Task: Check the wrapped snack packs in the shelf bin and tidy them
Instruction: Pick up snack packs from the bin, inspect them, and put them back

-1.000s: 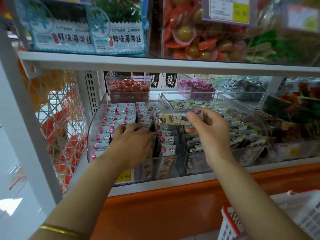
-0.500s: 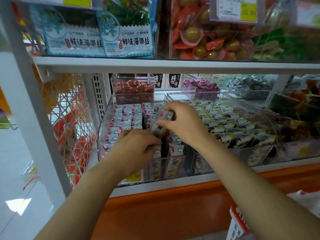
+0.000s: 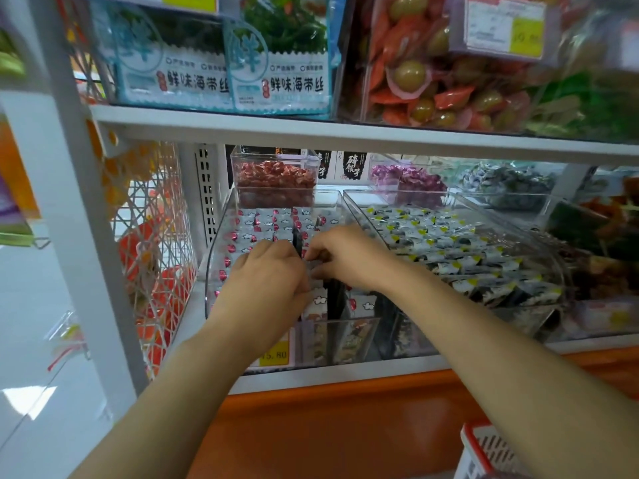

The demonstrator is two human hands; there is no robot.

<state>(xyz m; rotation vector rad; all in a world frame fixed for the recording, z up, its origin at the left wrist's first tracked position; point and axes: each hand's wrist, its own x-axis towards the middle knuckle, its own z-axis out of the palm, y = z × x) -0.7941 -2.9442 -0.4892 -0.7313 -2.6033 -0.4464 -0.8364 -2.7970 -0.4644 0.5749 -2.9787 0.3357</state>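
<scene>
Blue bags [image 3: 280, 81] overhead read 鲜味海带丝, and a yellow tag [image 3: 275, 354] reads 5.80. Silver, cloud-printed snack packs [image 3: 262, 219] with red ends fill the clear shelf bin [image 3: 213, 271]. The left hand [image 3: 269, 274] and right hand [image 3: 349, 254] pinch one between them.

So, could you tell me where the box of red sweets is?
In the head view, the box of red sweets sits left of centre at the back of the lower shelf, behind the snack-pack bin and left of the purple sweets.
</scene>
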